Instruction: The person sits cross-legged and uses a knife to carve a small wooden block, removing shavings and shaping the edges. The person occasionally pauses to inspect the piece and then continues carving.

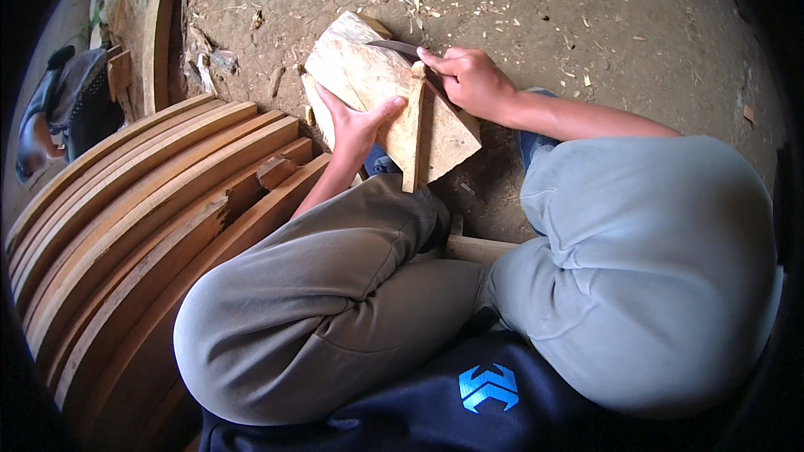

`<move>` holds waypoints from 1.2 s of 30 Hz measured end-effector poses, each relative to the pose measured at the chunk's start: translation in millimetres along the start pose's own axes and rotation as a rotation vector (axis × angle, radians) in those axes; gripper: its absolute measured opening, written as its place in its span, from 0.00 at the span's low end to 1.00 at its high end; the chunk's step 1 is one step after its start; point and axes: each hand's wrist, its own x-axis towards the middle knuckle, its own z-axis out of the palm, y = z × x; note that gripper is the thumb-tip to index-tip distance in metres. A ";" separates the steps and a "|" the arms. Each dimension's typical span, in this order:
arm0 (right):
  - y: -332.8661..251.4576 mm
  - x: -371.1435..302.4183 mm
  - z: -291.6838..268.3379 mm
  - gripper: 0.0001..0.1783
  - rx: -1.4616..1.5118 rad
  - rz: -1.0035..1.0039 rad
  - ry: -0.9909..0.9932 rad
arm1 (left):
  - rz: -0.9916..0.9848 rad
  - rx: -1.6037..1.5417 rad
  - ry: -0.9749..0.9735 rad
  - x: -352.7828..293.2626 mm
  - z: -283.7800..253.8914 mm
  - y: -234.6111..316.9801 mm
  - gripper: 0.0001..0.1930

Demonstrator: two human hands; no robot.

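A pale, rough wooden block [368, 75] is tilted in front of my knees, with a narrow wooden strip [412, 130] lying across it. My left hand [356, 121] grips the block at its near left side, thumb on top near the strip; its other fingers are partly hidden. In my right hand [476, 84], closed round a handle I can barely see, is a knife [398, 48]. Its dark blade points left and lies against the far part of the block's upper face. A second wood edge shows behind the block.
Several long planks [142, 201] are stacked on my left, near my left knee. Wood chips and shavings litter the dirt floor [586, 25]. Another beam [159, 33] stands at the far left, beside a dark shape [79, 96] that may be a person, partly blurred.
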 end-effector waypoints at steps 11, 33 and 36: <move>-2.0 7.8 -30.4 0.23 0.080 0.176 -0.170 | -0.006 -0.021 0.005 0.6 -5.3 -4.1 0.76; 5.7 77.7 -70.8 0.14 -0.369 0.113 -0.450 | -0.007 0.013 -0.036 3.0 -7.6 -4.7 0.76; 4.2 80.3 -74.4 0.12 -0.340 0.079 -0.467 | -0.017 0.004 -0.003 2.9 -6.5 -14.8 0.69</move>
